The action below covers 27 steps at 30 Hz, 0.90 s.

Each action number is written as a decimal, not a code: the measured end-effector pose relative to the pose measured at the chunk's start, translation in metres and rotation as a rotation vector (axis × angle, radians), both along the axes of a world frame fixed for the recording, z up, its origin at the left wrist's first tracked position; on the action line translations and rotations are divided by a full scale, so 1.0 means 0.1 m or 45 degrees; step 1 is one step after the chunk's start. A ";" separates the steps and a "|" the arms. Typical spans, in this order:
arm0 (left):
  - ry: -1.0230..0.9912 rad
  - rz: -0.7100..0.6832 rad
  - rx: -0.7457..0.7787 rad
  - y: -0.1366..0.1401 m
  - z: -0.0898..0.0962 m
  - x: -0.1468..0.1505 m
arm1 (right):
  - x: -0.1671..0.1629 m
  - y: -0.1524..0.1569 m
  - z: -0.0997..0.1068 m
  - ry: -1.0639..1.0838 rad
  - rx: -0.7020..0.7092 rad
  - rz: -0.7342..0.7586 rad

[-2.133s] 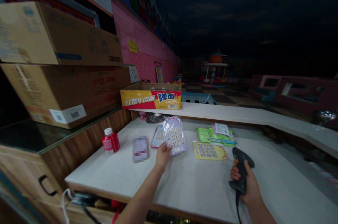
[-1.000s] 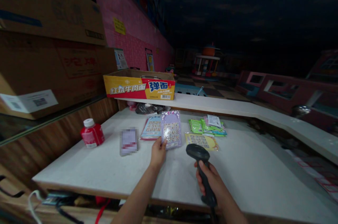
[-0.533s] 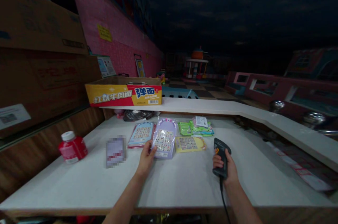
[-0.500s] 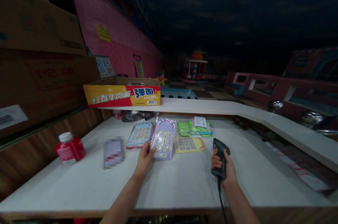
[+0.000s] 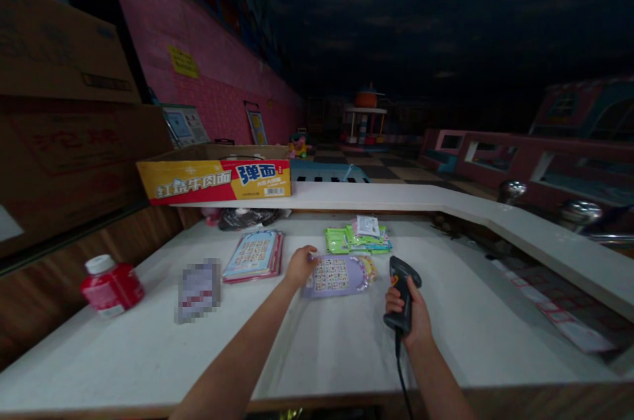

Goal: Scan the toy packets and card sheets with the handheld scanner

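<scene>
My left hand [image 5: 301, 266] pinches the left end of a flat purple packet [image 5: 341, 275] printed with a grid of small pictures. The purple packet lies sideways over a yellow packet [image 5: 371, 268], of which only the right end shows. In my right hand [image 5: 413, 311] is a black barcode scanner [image 5: 402, 294], its head up and its cable hanging toward me. Left of my left hand lies a stack of similar packets [image 5: 254, 255], a blue one on top. Several green packets [image 5: 354, 238] are piled just beyond the purple one.
A red bottle with a white cap [image 5: 113, 284] and a blurred-out flat item [image 5: 199, 291] stand on the left of the white table [image 5: 148, 354]. A noodle carton [image 5: 218, 175] sits on the raised ledge [image 5: 376, 195]. Brown boxes [image 5: 69, 149] rise at far left.
My left hand has turned the purple packet from upright to sideways and moved it right, onto the yellow packet. The scanner stays in my right hand. The whole view has shifted slightly.
</scene>
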<state>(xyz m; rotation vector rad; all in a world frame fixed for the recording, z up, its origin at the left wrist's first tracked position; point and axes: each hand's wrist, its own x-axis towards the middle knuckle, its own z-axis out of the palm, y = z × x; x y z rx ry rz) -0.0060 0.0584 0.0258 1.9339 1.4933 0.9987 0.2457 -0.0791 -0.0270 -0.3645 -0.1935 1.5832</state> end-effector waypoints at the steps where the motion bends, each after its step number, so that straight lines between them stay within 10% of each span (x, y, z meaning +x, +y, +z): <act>1: 0.139 0.018 0.104 -0.05 -0.01 0.01 | -0.01 0.00 0.01 -0.017 -0.004 -0.004; 8: 0.515 -0.340 0.169 -0.60 -0.28 -0.07 | -0.01 -0.03 0.07 -0.066 -0.042 -0.023; 20: 0.635 -0.290 0.126 -0.54 -0.23 0.41 | -0.03 -0.07 0.05 -0.071 -0.037 -0.021; 27: 0.590 0.076 0.290 -0.47 0.05 -0.34 | -0.04 -0.09 -0.01 0.018 -0.103 -0.033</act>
